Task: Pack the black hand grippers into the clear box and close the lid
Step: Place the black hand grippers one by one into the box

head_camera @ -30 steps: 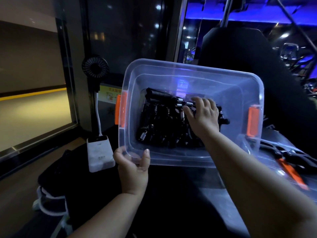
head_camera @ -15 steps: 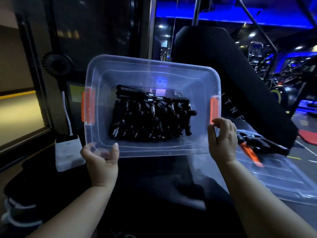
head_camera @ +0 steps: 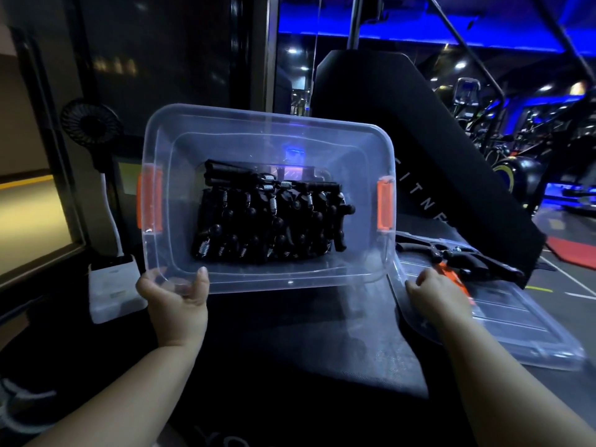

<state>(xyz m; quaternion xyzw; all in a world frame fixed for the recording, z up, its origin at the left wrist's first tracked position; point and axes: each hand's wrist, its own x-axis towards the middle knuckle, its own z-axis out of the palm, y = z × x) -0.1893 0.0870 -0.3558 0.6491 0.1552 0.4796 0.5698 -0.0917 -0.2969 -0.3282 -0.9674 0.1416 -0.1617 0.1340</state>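
Right hand [head_camera: 435, 295] dropped from clear box [head_camera: 258, 117], fingers [head_camera: 419, 281] now at lid [head_camera: 516, 324]'s edge.

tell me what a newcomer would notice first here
A clear box, tilted toward the camera at centre and held at its near left corner by the left hand, holds a dense pile of black hand grippers. Bright orange latches stand out on its two short sides. At right, the right hand is at the clear lid, lying off the box.
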